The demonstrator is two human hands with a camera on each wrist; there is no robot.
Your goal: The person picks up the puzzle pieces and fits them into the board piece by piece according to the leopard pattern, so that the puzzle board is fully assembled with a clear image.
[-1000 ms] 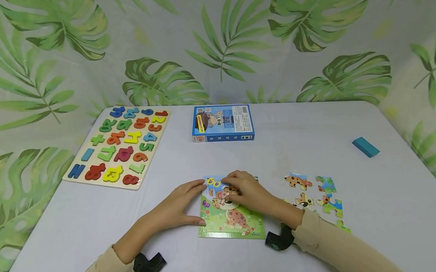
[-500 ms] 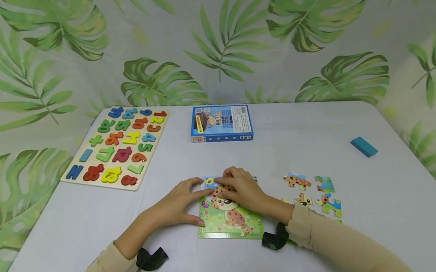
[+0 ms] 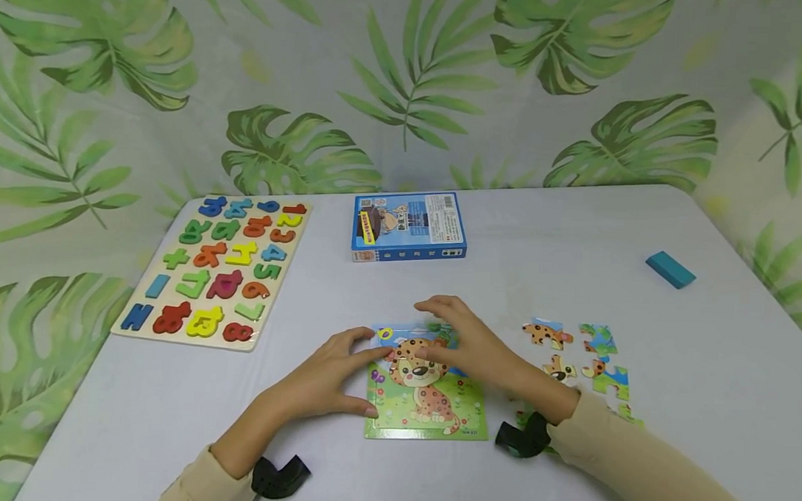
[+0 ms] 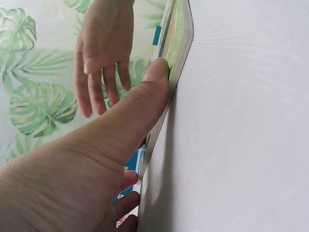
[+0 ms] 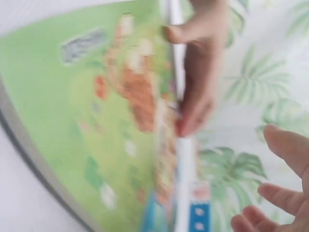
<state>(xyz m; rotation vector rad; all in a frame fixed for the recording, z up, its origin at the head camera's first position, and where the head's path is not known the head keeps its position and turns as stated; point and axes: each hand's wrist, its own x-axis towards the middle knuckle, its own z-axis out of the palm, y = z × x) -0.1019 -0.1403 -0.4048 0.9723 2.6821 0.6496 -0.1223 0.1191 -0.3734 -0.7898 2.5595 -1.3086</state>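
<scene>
A jigsaw board (image 3: 428, 414) with a spotted leopard cub picture lies on the white table in front of me. At its left edge rests my left hand (image 3: 323, 377); the thumb touches the lower left edge, and a straight finger reaches over the cub's ear. The left wrist view shows that thumb (image 4: 140, 99) against the board's edge. My right hand (image 3: 471, 345) hovers above the board's upper right, fingers spread and holding nothing. In the right wrist view its fingers (image 5: 285, 150) stand apart from the board. The right hand hides part of the picture.
Several loose jigsaw pieces (image 3: 547, 334) lie right of the board, partly behind the right forearm. A blue box (image 3: 408, 229) stands at the back. A board of coloured numbers (image 3: 214, 273) lies at left, and a teal block (image 3: 670, 269) at far right.
My right hand has put a jigsaw piece down at the cub's head, let go and lifted up to the right. A left finger has moved onto the picture beside the cub's ear.
</scene>
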